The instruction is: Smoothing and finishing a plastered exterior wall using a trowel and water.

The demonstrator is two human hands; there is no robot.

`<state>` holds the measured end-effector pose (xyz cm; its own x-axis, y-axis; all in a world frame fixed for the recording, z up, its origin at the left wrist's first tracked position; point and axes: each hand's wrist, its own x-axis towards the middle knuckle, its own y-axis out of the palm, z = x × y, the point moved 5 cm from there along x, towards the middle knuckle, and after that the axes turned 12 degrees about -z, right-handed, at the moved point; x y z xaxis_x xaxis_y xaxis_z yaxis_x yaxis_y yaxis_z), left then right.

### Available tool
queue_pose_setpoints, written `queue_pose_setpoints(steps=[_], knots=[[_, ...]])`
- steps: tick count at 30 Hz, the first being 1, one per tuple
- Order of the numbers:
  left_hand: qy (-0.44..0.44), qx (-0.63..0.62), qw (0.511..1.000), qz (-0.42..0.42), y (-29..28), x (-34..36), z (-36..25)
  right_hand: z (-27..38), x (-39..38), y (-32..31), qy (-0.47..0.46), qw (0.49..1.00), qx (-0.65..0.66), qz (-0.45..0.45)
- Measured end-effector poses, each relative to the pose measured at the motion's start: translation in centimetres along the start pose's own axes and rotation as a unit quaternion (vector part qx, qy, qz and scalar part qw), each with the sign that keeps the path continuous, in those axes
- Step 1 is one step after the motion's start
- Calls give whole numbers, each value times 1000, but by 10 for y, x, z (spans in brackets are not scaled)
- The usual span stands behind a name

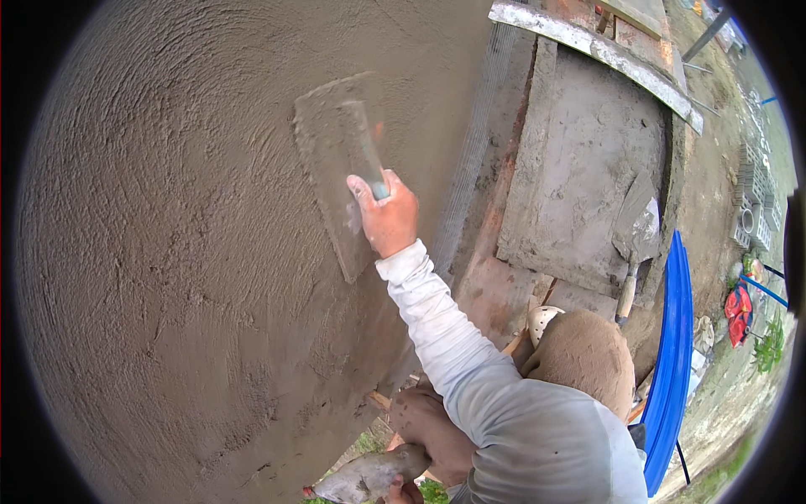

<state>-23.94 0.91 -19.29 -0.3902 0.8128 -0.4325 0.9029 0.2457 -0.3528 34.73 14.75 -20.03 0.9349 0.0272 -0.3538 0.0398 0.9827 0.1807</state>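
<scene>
My right hand point(391, 217) is closed around the handle of a rectangular plastering trowel point(327, 172), its blade lying against wet grey mortar point(185, 235). Motion smears the trowel's upper part. The mortar surface carries curved tool strokes, with rougher patches lower down. At the bottom edge, part of my left hand point(397, 490) shows, its fingers closed at the edge of a grey, tapered object point(361, 479) with a reddish tip. That object looks smeared with mortar, and its kind is unclear.
Right of the mortar surface lies a mortar-coated board point(579, 151), with a pointed trowel point(631, 231) on it. A long pale straightedge point(600, 59) crosses its far end. A blue ribbed sheet point(670, 361) stands at the right; grey blocks point(754, 197) lie on the ground beyond.
</scene>
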Motion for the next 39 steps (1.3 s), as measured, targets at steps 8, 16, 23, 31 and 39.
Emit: queue_pose_setpoints(steps=[8,16,23,31,39], knots=[[8,-33,999,12,7,-5,-1,-147,84,-19,226,966,95,-79],[30,-122,992,-6,7,-25,-33,-4,-59,16,33,981,164,103],[28,-109,992,65,40,-30,-58,82,-228,36,-372,883,8,286],[68,-116,989,55,31,-38,-48,145,-124,33,-475,880,-13,-1],[44,-144,985,78,37,-21,-55,229,-105,58,-318,941,23,114]])
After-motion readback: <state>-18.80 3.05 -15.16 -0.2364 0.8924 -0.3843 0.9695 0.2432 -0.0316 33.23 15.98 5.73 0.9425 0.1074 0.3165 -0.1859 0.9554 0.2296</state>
